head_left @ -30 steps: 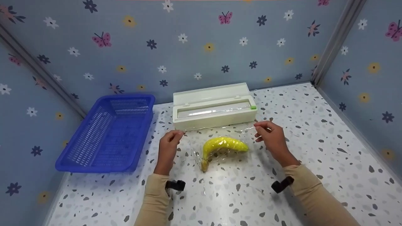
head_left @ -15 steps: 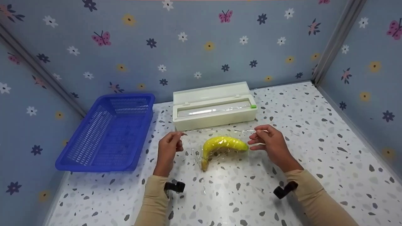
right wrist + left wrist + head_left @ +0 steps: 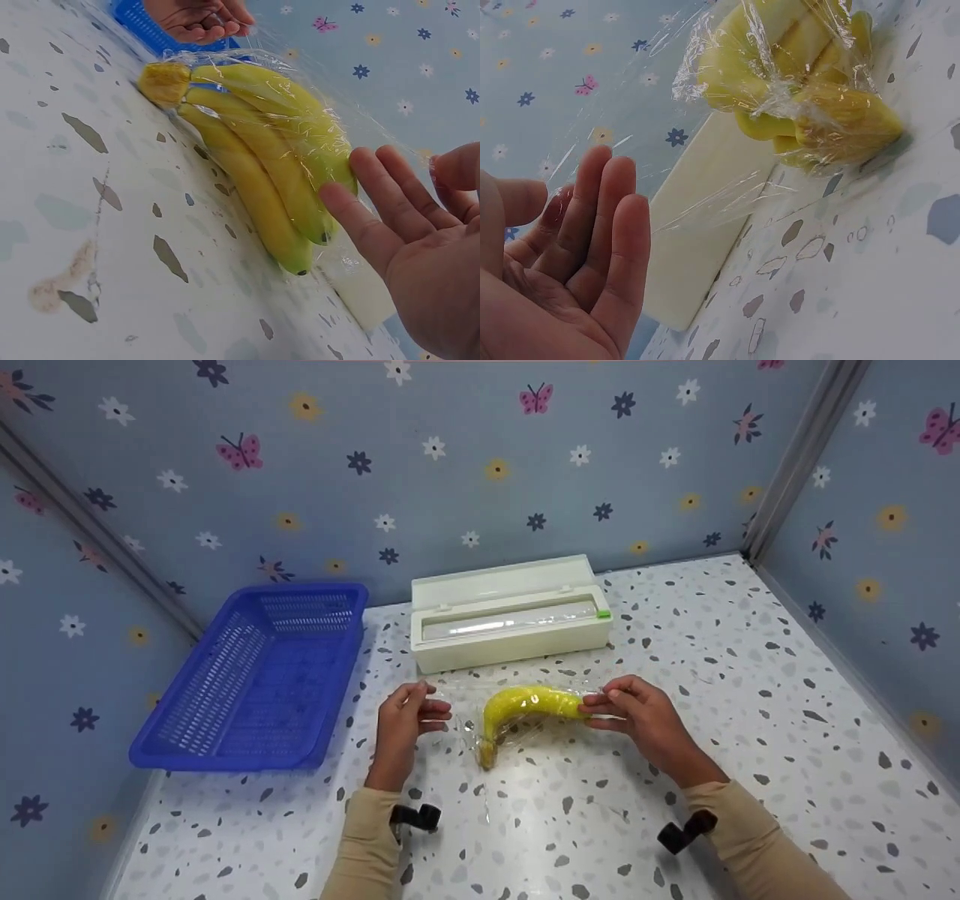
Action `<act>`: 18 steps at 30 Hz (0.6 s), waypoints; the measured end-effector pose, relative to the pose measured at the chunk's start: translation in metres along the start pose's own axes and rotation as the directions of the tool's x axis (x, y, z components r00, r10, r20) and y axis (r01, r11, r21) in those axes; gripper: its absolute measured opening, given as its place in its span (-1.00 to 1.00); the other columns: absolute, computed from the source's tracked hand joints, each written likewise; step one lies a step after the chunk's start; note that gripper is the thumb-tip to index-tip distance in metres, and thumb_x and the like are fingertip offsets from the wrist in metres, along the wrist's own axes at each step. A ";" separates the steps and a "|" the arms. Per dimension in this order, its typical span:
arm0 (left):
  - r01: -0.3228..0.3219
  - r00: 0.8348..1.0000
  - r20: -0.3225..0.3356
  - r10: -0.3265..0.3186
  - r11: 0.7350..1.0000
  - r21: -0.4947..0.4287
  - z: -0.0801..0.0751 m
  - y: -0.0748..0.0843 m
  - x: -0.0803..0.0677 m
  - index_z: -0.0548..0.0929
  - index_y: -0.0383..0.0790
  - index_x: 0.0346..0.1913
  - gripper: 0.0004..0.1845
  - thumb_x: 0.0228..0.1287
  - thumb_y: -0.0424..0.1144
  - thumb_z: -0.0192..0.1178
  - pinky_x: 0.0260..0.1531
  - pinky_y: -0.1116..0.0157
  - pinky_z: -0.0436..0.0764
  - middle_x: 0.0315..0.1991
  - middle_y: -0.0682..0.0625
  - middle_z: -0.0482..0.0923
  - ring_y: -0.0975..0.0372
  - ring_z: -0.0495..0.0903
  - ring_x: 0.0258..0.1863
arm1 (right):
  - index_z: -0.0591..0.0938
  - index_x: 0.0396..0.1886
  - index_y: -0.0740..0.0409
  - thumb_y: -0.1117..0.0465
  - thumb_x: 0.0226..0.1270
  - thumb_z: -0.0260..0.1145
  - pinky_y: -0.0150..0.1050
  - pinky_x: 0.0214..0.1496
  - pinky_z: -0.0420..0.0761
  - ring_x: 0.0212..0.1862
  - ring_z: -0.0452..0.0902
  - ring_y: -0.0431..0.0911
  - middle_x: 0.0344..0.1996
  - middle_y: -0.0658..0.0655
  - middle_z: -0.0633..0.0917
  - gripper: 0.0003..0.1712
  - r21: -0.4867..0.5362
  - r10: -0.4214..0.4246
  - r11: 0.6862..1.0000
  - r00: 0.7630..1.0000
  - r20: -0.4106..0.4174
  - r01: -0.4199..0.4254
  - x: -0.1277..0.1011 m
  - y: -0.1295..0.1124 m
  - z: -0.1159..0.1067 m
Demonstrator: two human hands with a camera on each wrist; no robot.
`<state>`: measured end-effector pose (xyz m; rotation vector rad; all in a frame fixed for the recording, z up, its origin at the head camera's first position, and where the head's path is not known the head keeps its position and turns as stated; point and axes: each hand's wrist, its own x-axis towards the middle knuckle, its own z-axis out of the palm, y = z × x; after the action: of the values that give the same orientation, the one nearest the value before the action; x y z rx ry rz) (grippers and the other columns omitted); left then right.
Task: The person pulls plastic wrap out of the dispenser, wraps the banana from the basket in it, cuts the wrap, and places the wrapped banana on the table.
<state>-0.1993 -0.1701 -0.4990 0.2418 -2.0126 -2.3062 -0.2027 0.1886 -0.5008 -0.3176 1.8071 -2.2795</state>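
Film edges barely show around the bananas; left hand and right hand each pinch film, though the contact is hard to see.

bananas on table, between hands | dispenser box behind bananas | basket left of box

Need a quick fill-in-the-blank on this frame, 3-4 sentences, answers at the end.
1. The bunch of bananas lies on the table under a sheet of clear ____.
2. The basket to the left of the dispenser box is ____ in colour.
3. The right hand is at the bananas' tip end, and the ____ hand is near the stem end.
4. The lid of the dispenser box stands ____.

Missing words: cling film; blue; left; open
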 end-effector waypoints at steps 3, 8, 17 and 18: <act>0.003 1.000 0.026 -0.003 1.000 -0.015 0.000 -0.001 -0.004 0.53 -0.36 -0.08 -0.66 0.60 -0.08 -0.01 -0.26 0.09 0.71 -0.27 -0.25 0.73 0.03 0.75 -0.30 | 0.40 -0.04 0.45 0.22 0.59 0.11 0.08 0.11 0.60 0.09 0.64 0.22 0.01 0.44 0.64 -0.71 -0.019 -0.006 1.000 1.000 -0.001 0.006 -0.003 0.002 0.000; 0.009 0.997 0.082 -0.004 0.998 -0.060 -0.001 -0.002 -0.010 0.43 -0.44 -0.07 -0.62 0.63 -0.09 -0.07 -0.20 0.10 0.71 -0.15 -0.31 0.72 -0.03 0.75 -0.20 | 0.41 -0.04 0.49 0.29 0.58 0.08 0.09 0.14 0.58 0.08 0.64 0.23 0.00 0.47 0.64 -0.75 0.015 -0.024 1.000 1.000 0.009 0.023 -0.006 0.004 -0.001; -0.033 0.990 0.133 0.048 0.993 -0.109 0.007 0.001 -0.027 0.40 -0.36 -0.12 -0.70 0.65 -0.13 -0.14 -0.09 -0.03 0.66 -0.07 -0.38 0.67 -0.14 0.71 -0.11 | 0.41 -0.06 0.48 0.35 0.57 0.03 0.05 0.09 0.62 0.01 0.68 0.19 0.01 0.43 0.66 -0.81 0.008 0.033 0.999 0.994 -0.108 -0.032 -0.004 0.005 -0.001; -0.042 0.989 0.138 0.056 0.993 -0.107 0.008 0.001 -0.030 0.40 -0.35 -0.12 -0.69 0.65 -0.12 -0.14 -0.08 -0.03 0.66 -0.06 -0.38 0.67 -0.15 0.71 -0.10 | 0.41 -0.07 0.46 0.35 0.57 0.02 0.05 0.08 0.62 0.00 0.68 0.19 0.01 0.43 0.66 -0.82 0.008 0.040 0.999 0.992 -0.122 -0.039 -0.003 0.006 0.000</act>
<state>-0.1715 -0.1573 -0.4943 0.0231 -1.9262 -2.4519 -0.1995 0.1887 -0.5064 -0.1430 1.8466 -2.3228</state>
